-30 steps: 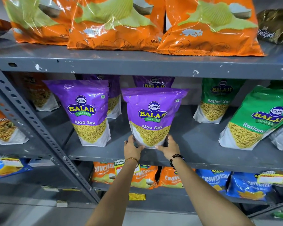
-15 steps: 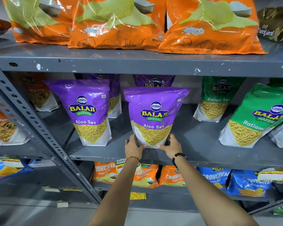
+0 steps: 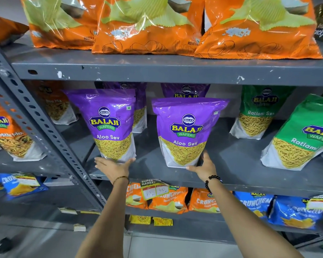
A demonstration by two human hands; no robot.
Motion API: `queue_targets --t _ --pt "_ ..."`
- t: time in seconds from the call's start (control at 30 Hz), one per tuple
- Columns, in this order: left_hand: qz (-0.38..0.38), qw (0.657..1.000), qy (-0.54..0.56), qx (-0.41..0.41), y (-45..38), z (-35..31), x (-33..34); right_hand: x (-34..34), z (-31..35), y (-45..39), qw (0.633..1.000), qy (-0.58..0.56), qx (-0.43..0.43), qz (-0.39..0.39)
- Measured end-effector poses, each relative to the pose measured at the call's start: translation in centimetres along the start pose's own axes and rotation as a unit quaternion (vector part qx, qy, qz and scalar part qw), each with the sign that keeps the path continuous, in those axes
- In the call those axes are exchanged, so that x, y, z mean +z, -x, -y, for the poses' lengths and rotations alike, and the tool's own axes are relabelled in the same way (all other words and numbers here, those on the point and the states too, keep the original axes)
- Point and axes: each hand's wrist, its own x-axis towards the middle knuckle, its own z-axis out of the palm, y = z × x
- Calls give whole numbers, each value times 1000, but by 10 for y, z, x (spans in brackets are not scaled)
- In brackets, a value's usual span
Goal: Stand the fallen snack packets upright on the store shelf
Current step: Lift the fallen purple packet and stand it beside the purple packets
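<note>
Your left hand (image 3: pixel 113 167) is spread open under the left purple packet (image 3: pixel 108 123); your right hand (image 3: pixel 203 167), open, touches the right purple packet (image 3: pixel 186 131), both upright.

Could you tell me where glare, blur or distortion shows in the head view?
Head view: glare streaks the orange chip bags; the left hand is slightly motion-blurred; wide-angle distortion tilts the shelf upright and the right green packet.

Two bare forearms with no sleeves in view. The left hand (image 3: pixel 113 167) has a thin, dark cord bracelet (image 3: pixel 120 178) at its wrist. The right hand (image 3: pixel 203 167) has a bracelet of round, glossy black beads (image 3: pixel 211 180) at its wrist.
</note>
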Motion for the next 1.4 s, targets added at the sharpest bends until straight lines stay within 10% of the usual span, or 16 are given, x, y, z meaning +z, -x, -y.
queue_targets --t 1.1,1.4 --pt "-33 998 -23 42 25 32 -4 -3 -23 7 996 80 -9 -31" --pt "126 972 -61 190 143 29 71 -76 -70 44 973 148 4 -176"
